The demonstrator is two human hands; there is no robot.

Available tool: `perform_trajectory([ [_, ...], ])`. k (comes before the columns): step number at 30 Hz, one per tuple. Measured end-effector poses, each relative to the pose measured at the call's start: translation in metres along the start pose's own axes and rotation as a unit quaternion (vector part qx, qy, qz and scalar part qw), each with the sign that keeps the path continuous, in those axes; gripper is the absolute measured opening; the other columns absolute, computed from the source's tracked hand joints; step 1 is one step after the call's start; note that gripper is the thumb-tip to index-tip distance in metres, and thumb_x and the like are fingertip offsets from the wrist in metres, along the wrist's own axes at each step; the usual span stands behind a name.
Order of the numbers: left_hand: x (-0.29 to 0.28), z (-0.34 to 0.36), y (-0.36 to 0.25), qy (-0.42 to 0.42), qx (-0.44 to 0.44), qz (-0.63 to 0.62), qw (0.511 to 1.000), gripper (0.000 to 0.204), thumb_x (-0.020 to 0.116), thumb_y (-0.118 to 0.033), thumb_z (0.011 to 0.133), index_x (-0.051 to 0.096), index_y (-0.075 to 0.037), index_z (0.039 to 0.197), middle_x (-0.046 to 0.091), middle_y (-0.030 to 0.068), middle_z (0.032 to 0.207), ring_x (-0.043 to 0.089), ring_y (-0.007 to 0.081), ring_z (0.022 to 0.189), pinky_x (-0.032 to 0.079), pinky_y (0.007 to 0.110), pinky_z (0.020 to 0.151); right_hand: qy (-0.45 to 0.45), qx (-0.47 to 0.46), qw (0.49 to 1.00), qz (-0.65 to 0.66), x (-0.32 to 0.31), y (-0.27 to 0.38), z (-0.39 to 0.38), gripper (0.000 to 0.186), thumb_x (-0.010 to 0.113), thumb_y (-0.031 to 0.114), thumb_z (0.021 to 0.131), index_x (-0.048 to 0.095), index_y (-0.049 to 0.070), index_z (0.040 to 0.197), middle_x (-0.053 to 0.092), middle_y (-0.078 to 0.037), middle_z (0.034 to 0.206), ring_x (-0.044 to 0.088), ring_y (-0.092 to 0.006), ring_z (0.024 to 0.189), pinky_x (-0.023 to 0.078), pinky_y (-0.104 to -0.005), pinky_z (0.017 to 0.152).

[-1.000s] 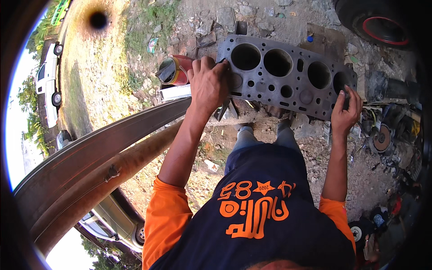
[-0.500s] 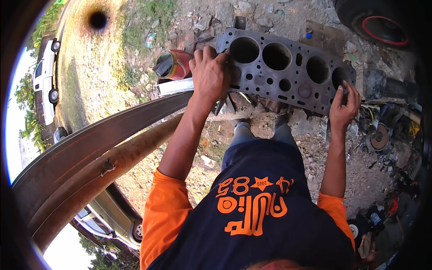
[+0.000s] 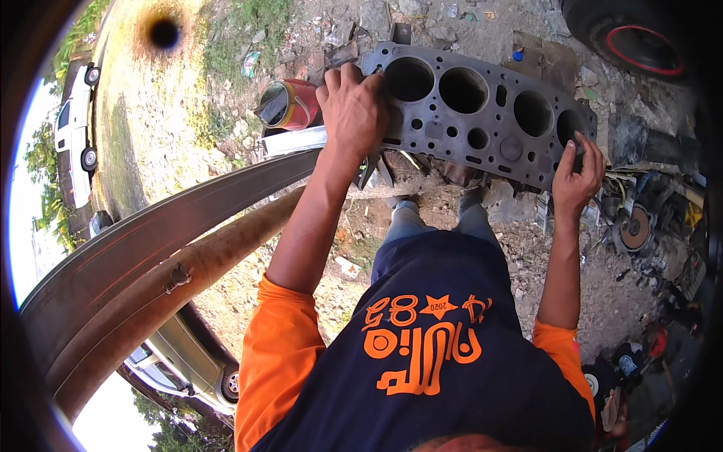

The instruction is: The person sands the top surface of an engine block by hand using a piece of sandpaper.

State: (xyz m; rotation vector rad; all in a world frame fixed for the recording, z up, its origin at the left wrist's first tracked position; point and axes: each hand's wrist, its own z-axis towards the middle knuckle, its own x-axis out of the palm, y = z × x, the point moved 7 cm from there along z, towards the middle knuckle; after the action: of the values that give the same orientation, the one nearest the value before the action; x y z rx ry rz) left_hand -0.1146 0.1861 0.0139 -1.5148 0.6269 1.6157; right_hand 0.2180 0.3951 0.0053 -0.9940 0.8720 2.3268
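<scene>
A grey metal engine block (image 3: 482, 154) lies before me with its flat face up. Several round cylinder bores and smaller holes pass through that face. My left hand (image 3: 354, 109) is closed over the block's left end, fingers bent at its edge; their tips are partly hidden, as is whatever lies beneath the palm. At the opposite end, my right hand (image 3: 578, 173) grips the near right corner, fingertips by the rim of the last bore. Left of my left hand is a red can (image 3: 301, 104), tilted, its dark open mouth showing.
A long curved metal beam (image 3: 181, 200) and a rusty pipe (image 3: 188, 264) run along my left. A tyre (image 3: 633, 38) lies far right. Machine parts, including a round disc (image 3: 635, 228), clutter the right side. Stones cover the ground, and vehicles are parked to the left.
My left hand has shifted slightly forward along the block's left end. My right hand keeps its place at the right corner, and the block looks unmoved.
</scene>
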Motion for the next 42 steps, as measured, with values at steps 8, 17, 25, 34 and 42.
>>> perform_trajectory([
  [8, 0.003, 0.011, 0.006, -0.002, -0.007, 0.001, 1.000, 0.031, 0.066, -0.021, 0.089, 0.079, -0.017, 0.116, 0.060, 0.0157, 0.114, 0.052, 0.0380, 0.111, 0.041, 0.051, 0.091, -0.008, 0.003, 1.000, 0.009, 0.001, 0.000, 0.003, 0.020, 0.071, 0.011, 0.098, 0.075, 0.005, 0.116, 0.073, -0.012, 0.112, 0.067, -0.0334, 0.110, 0.050, -0.0473, 0.097],
  [17, 0.001, 0.003, 0.006, -0.002, -0.005, -0.012, 1.000, 0.028, 0.067, -0.023, 0.090, 0.079, -0.018, 0.115, 0.060, 0.0156, 0.114, 0.052, 0.0381, 0.111, 0.041, 0.051, 0.092, -0.006, 0.005, 1.000, 0.008, 0.001, -0.003, 0.003, 0.021, 0.071, 0.012, 0.098, 0.075, 0.006, 0.117, 0.073, -0.012, 0.114, 0.067, -0.0333, 0.111, 0.049, -0.0470, 0.099],
  [25, 0.002, 0.003, 0.008, 0.018, -0.010, -0.010, 1.000, 0.026, 0.066, -0.023, 0.091, 0.078, -0.019, 0.113, 0.060, 0.0152, 0.114, 0.053, 0.0390, 0.113, 0.041, 0.053, 0.093, 0.002, 0.003, 1.000, 0.002, 0.001, -0.002, 0.002, 0.022, 0.070, 0.013, 0.098, 0.075, 0.005, 0.118, 0.073, -0.012, 0.114, 0.066, -0.0342, 0.110, 0.050, -0.0475, 0.098],
  [34, -0.002, 0.003, 0.008, 0.025, -0.004, -0.029, 0.999, 0.026, 0.062, -0.026, 0.094, 0.079, -0.021, 0.114, 0.061, 0.0152, 0.114, 0.053, 0.0398, 0.113, 0.042, 0.054, 0.093, 0.004, 0.002, 1.000, 0.000, 0.000, -0.002, -0.001, 0.021, 0.070, 0.011, 0.097, 0.074, 0.004, 0.117, 0.072, -0.012, 0.114, 0.066, -0.0342, 0.110, 0.049, -0.0480, 0.099],
  [42, 0.000, -0.011, 0.029, 0.028, 0.001, -0.095, 0.995, 0.036, 0.069, -0.021, 0.087, 0.076, -0.019, 0.121, 0.062, 0.0151, 0.116, 0.057, 0.0383, 0.117, 0.046, 0.052, 0.095, -0.017, 0.000, 1.000, -0.004, 0.000, -0.002, -0.001, 0.021, 0.071, 0.010, 0.096, 0.074, 0.005, 0.116, 0.072, -0.011, 0.113, 0.066, -0.0333, 0.109, 0.048, -0.0473, 0.098],
])
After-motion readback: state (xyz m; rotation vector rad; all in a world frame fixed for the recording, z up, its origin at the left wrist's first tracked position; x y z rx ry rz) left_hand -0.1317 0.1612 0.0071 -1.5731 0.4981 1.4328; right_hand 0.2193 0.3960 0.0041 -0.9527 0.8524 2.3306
